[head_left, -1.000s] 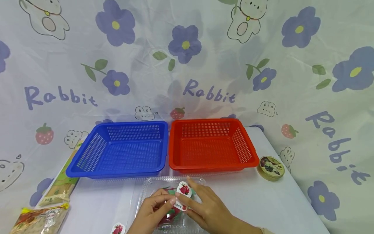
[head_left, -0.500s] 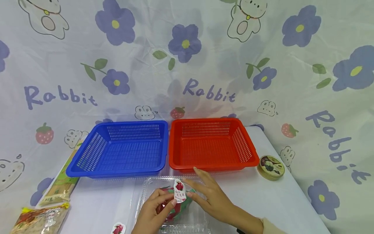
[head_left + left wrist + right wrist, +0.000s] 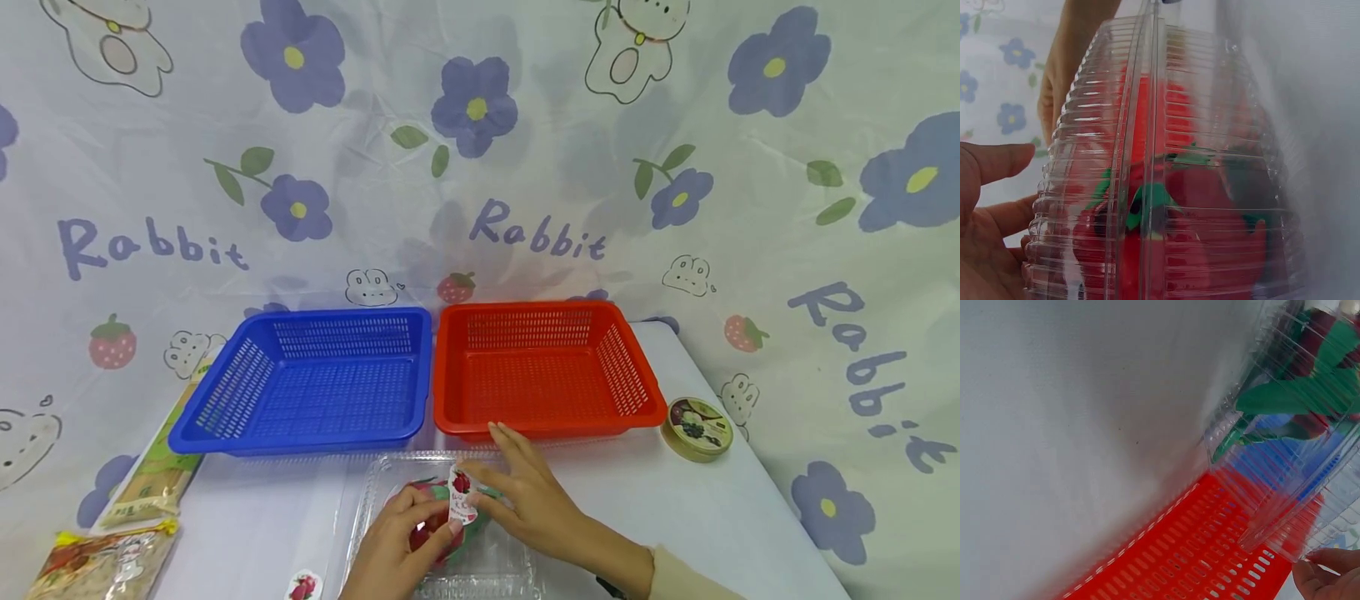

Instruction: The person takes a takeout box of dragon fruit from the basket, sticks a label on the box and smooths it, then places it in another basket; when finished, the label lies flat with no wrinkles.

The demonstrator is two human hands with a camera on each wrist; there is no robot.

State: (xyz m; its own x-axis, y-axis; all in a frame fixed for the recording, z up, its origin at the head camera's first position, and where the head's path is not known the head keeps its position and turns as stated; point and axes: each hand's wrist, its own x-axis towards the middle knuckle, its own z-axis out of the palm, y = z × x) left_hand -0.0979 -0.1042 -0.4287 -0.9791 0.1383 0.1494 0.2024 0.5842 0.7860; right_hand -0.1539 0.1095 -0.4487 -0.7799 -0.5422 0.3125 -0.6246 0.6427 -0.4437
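A dragon fruit, red with green tips (image 3: pixel 1210 206), is inside a clear ribbed clamshell box (image 3: pixel 377 482) at the front of the table. Over its lid is a white label (image 3: pixel 459 493) printed with red fruit and writing. My left hand (image 3: pixel 392 546) pinches the label's lower left edge between thumb and index finger. From the other side, my right hand (image 3: pixel 540 508) reaches over the box, fingers spread and fairly straight, index and thumb tips at the label's top and right edge. In the right wrist view, the right fingertips sit beside the box edge.
Behind the box stand a blue basket (image 3: pixel 180 437) and a red basket (image 3: pixel 551 431). A round tin (image 3: pixel 697 429) sits at right. Packaged noodles (image 3: pixel 153 483) and another food bag (image 3: pixel 101 562) lie at left. A second label (image 3: pixel 303 586) is on the table near the front.
The label has turned from lying across the lid to a more upright, narrower view. My right hand first drew back to the right, then returned its thumb to the label's edge.
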